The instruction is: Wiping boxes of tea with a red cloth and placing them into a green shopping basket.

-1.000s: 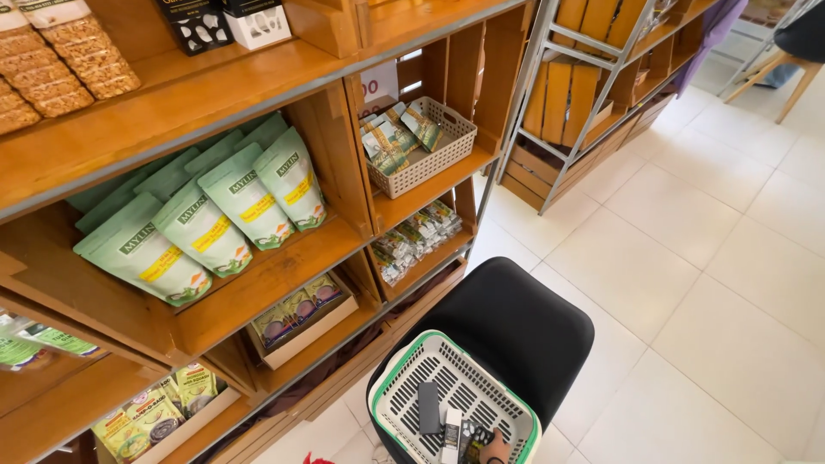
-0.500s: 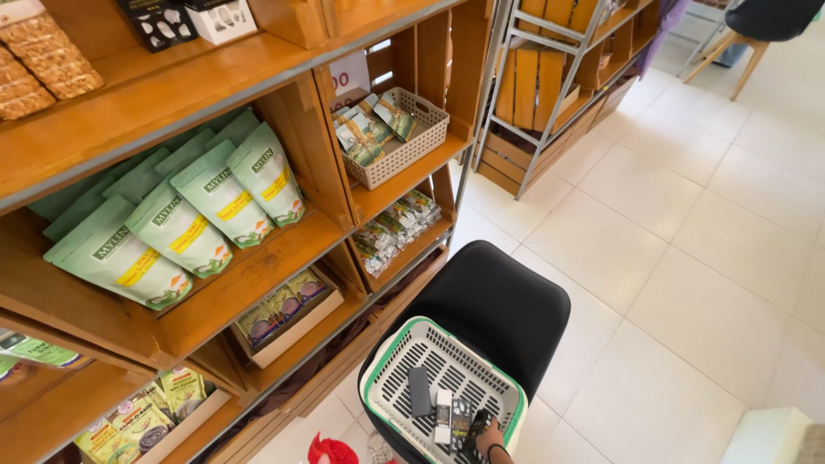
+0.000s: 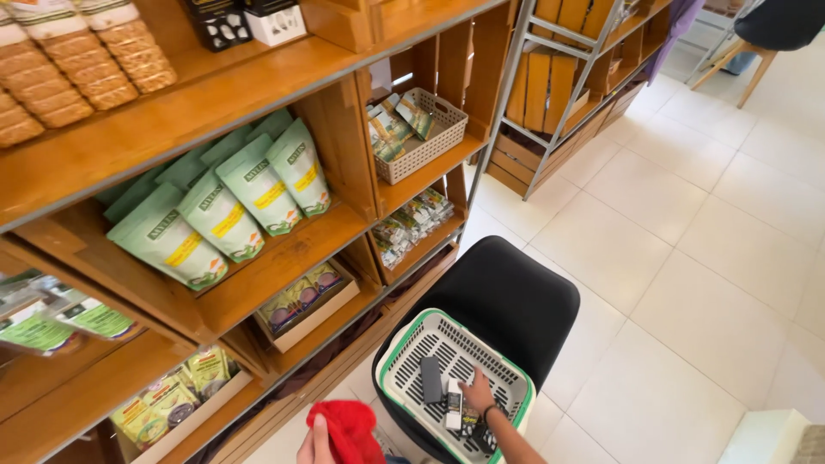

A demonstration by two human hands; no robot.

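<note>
Below wooden shelves point(image 3: 258, 94), on black chair point(image 3: 516, 292): white-green basket point(image 3: 404, 361); right hand point(image 3: 477, 393) inside, fingers spread open over small dark packs point(image 3: 431, 380); left hand point(image 3: 322, 442) gripping red cloth point(image 3: 352, 430). Risk: basket perched near seat edge, likely to tip under pressure

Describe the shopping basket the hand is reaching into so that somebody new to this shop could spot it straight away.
Below the wooden shelving, a black chair stands on the white tiled floor. On its seat sits the basket: white slatted plastic with a green rim, and the right hand reaches among small packets inside. The beige woven tray on the shelf has no green rim.
</note>
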